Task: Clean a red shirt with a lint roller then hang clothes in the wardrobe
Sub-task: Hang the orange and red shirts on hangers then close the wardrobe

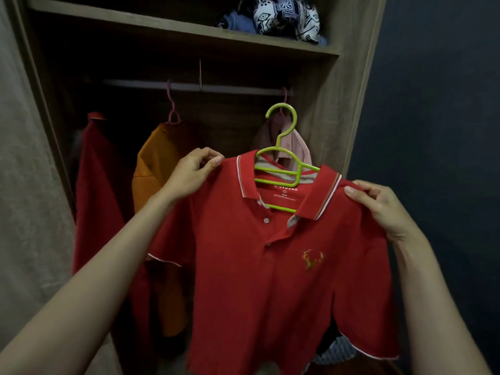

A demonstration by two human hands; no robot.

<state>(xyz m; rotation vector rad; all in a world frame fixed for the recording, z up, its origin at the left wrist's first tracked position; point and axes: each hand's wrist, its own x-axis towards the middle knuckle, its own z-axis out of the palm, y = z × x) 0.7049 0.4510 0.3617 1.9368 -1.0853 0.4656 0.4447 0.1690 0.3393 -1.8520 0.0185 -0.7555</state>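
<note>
Two hands hold the red shirt [270, 280] up before the open wardrobe [351, 104]. The left hand [193, 173] pinches one shoulder between thumb and fingers [213, 161]; the right hand [378, 209] grips the other shoulder, fingers curled on the cloth. Between the fingers, a green hanger [284, 147] sits in the collar above a neck label [285, 189] reading GIORDANO; the smaller print beneath is unreadable.
</note>
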